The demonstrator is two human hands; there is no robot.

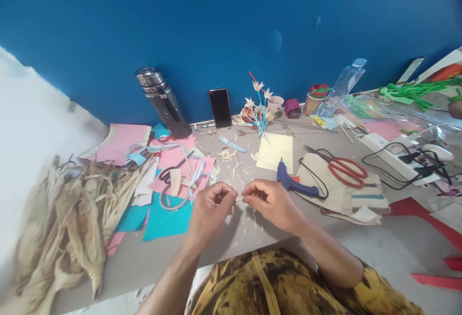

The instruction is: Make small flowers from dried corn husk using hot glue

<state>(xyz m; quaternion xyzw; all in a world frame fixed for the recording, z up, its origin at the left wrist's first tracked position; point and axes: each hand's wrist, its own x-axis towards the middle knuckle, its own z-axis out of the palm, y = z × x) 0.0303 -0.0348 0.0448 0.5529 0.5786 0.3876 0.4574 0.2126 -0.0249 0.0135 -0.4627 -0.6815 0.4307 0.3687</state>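
Bright, even daylight, soft shadows; wide-angle bending and blur at the edges, centre sharp.

Two scissors (345, 169), one phone (220, 107), one flask (163, 101)

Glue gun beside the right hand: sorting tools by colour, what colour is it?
Blue glue gun, seen in the head view.

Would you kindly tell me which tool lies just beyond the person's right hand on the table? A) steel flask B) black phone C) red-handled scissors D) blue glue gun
D: the blue glue gun lies on the table right beside the right hand.
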